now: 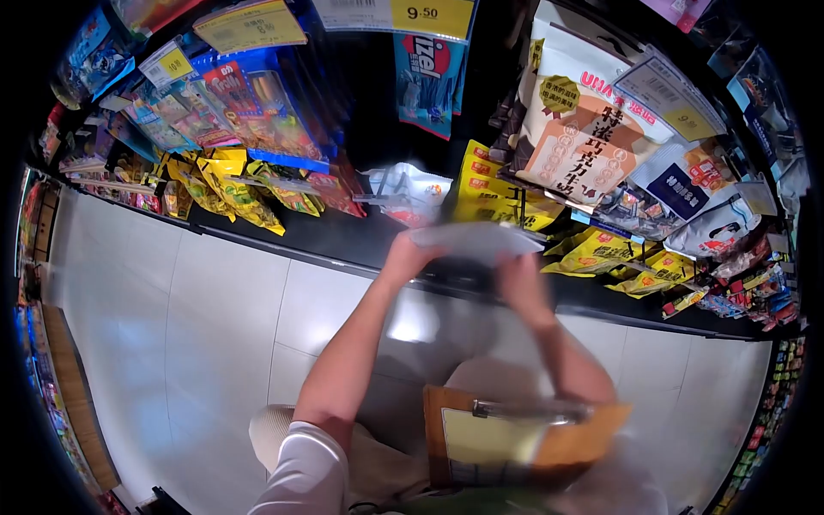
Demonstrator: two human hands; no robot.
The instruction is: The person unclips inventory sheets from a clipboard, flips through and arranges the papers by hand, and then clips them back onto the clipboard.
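Both of my hands hold a pale, motion-blurred packet (476, 242) in front of the rack's lower edge. My left hand (414, 255) grips its left end, and my right hand (520, 273), smeared by motion, is at its right end. Just behind it a white packet (410, 190) hangs on a hook, with yellow packets (498, 189) to its right. What the held packet shows on its surface is too blurred to read. A brown clipboard (524, 438) with a metal clip and a yellowish sheet lies on my lap.
Snack bags hang on hooks, among them a large cream bag (592, 112), a blue-edged bag (257, 103) and a teal packet (425, 86). Price tags (429, 15) stick out above. A black shelf edge (343, 264) runs over the tiled floor (223, 318). More shelves stand at both sides.
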